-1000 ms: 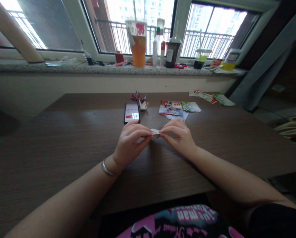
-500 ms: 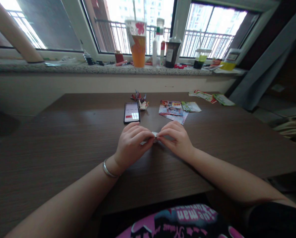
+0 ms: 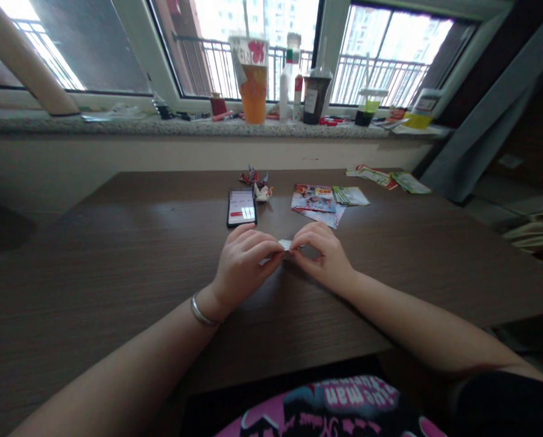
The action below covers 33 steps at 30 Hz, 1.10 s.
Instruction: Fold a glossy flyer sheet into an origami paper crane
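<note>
A small piece of whitish folded paper (image 3: 285, 244) is held between my two hands, low over the brown table (image 3: 162, 267). My left hand (image 3: 246, 258) pinches its left side between thumb and fingers; a metal bangle (image 3: 200, 311) circles that wrist. On the other side, my right hand (image 3: 324, 252) grips the paper with thumb and forefinger. Most of the paper is covered by fingers, so its full shape cannot be made out. Just beyond my left hand lies a phone (image 3: 242, 207) with a lit screen.
Behind the phone sit folded paper figures, one dark and colourful (image 3: 252, 177), one whitish (image 3: 263, 193). Printed sheets (image 3: 314, 199) lie beyond my right hand, with more printed papers (image 3: 374, 176) at the far right edge. Drink cups (image 3: 254, 91) and bottles (image 3: 286, 91) line the windowsill (image 3: 180, 126).
My right fingers have shifted slightly on the paper, and a little more of its white surface shows between the hands. My left hand has barely moved.
</note>
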Available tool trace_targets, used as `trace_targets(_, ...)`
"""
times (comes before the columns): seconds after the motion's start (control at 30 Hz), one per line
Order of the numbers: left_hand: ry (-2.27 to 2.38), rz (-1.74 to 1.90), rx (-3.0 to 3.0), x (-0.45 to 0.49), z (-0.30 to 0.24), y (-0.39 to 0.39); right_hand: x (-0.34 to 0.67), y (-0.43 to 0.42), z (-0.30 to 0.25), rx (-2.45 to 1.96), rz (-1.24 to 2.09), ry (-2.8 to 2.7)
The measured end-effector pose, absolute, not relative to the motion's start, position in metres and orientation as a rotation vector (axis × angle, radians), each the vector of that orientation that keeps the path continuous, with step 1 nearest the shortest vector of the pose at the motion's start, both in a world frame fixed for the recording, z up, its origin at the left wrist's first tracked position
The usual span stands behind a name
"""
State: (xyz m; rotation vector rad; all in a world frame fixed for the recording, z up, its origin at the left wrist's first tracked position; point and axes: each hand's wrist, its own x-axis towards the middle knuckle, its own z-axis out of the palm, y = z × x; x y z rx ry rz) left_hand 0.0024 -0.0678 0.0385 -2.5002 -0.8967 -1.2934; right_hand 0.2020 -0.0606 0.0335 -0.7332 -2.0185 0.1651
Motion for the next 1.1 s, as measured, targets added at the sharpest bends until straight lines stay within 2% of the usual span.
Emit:
trace_targets(0.87, -0.887, -1.361, -2.505, 0.0051, 0.0324, -0.0628, 0.2005, -0.0587, 0.032, -0.701, 0.159, -2.035)
trace_targets(1.1, -0.904, -1.157, -2.476, 0.0036, 0.0343, -0.0655, 0.1991, -0.0602, 0.0296, -0.712, 0.14, -2.018)
